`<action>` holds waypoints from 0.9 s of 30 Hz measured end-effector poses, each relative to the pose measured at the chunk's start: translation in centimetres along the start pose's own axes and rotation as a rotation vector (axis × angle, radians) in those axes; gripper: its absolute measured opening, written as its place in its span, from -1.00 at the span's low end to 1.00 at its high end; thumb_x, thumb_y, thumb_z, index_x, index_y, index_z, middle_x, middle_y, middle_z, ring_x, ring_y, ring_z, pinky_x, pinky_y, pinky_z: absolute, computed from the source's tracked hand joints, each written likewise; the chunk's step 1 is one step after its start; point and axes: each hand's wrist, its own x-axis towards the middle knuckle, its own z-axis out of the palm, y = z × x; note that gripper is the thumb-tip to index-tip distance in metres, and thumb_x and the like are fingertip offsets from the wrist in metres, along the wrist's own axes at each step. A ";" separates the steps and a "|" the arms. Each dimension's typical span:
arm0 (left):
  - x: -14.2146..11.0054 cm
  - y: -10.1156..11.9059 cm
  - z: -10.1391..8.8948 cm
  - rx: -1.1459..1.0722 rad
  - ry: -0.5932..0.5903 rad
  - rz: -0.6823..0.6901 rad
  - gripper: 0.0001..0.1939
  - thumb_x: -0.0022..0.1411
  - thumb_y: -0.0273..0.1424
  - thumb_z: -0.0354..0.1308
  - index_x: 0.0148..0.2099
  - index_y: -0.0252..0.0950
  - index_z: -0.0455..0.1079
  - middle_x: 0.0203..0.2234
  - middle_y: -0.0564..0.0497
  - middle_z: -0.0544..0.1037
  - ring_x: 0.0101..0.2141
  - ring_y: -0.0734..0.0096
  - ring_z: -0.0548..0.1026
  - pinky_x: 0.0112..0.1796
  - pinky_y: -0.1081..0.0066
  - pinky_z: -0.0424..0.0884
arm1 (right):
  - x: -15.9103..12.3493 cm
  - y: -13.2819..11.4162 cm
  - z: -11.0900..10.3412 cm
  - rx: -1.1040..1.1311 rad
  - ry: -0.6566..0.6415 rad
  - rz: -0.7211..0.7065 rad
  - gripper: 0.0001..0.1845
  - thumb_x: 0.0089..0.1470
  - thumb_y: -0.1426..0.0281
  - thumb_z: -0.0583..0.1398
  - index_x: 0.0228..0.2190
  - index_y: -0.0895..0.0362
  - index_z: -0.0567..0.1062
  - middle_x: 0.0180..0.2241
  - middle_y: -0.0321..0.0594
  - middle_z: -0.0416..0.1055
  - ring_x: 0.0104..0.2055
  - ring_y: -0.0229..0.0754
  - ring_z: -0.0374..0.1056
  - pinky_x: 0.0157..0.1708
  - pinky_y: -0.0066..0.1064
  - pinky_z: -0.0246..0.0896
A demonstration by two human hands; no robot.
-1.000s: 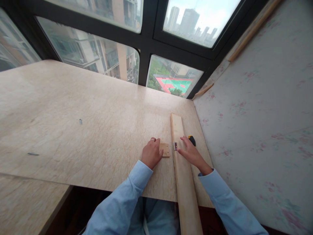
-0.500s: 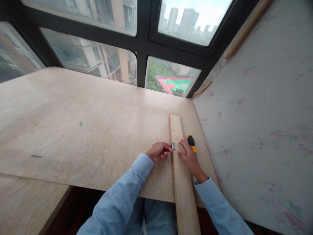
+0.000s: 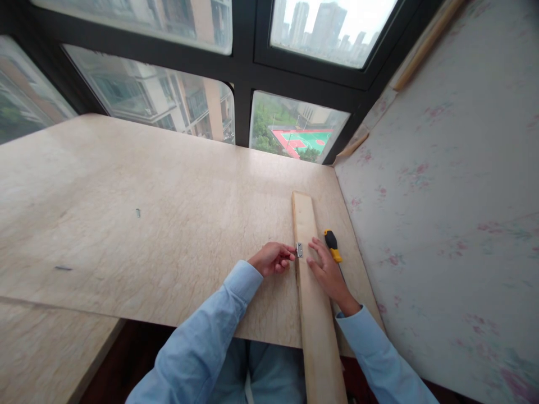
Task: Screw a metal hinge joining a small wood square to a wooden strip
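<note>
A long pale wooden board (image 3: 314, 306) lies over the sill, its near end reaching past the front edge. On the board's left edge sits a small metal hinge (image 3: 299, 250) with screw holes. My left hand (image 3: 275, 258) pinches the hinge's left side between thumb and fingertips; the exact contact is partly hidden by the fingers. Across from it, my right hand (image 3: 326, 271) rests over the board's right side, fingers spread and apart from the hinge. A screwdriver (image 3: 332, 245) with a black and yellow handle lies right of the board, its shaft partly behind my right hand.
Two small metal pieces, a short one (image 3: 137, 213) and a longer one (image 3: 63, 268), lie on the left of the marble-patterned sill (image 3: 189, 213). Dark-framed windows (image 3: 243, 78) border the far side. A floral-papered wall (image 3: 433, 224) stands close on the right.
The view has shifted slightly. Both hands keep nearly the same places around the hinge, and the board and screwdriver stay where they were.
</note>
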 end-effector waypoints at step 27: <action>-0.1 -0.2 0.2 0.029 -0.012 0.013 -0.80 0.13 -0.64 -0.01 -0.18 -0.41 0.32 -0.56 0.07 0.39 -0.71 0.63 0.25 -0.71 0.59 -0.02 | -0.1 0.1 0.0 -0.032 -0.011 -0.017 -0.54 0.23 0.20 0.07 0.08 0.13 0.40 0.29 0.01 0.19 0.37 -0.01 0.08 0.36 0.03 -0.09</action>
